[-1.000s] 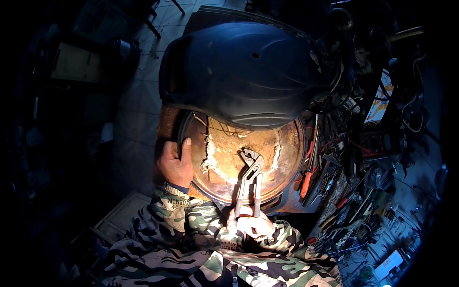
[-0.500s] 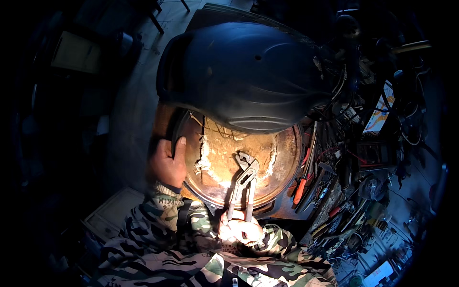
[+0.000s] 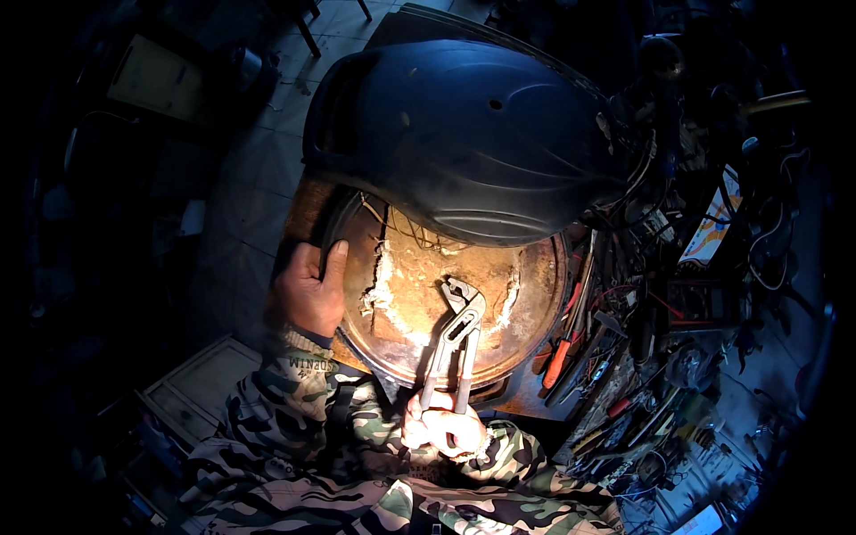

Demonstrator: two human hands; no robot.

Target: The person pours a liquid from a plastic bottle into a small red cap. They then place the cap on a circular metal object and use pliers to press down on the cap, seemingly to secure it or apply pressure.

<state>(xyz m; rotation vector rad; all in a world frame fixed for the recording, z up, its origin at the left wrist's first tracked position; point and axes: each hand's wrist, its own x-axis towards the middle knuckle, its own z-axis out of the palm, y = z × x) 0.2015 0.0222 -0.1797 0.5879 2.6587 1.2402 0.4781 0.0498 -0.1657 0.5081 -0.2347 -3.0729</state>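
Note:
My left hand is closed on the left rim of a round, brownish metal pan, thumb up along the edge; its fingers are mostly hidden. Inside the pan lies a tan, rough-surfaced slab with ragged white edging. Low in front of me, my right hand is wrapped around the handles of a pair of water pump pliers. The pliers' jaws stand over the slab; whether they touch it I cannot tell. A large dark curved plastic shell covers the pan's far side.
To the right, the bench is crowded with hand tools, including an orange-handled screwdriver, a hammer and tangled cables. A multimeter lies farther right. A pale drawer unit stands at the lower left, beside the tiled floor.
The view has shifted slightly, so the shell appears a little farther right. Both hands keep their grips, and the pliers stay in nearly the same place over the pan.

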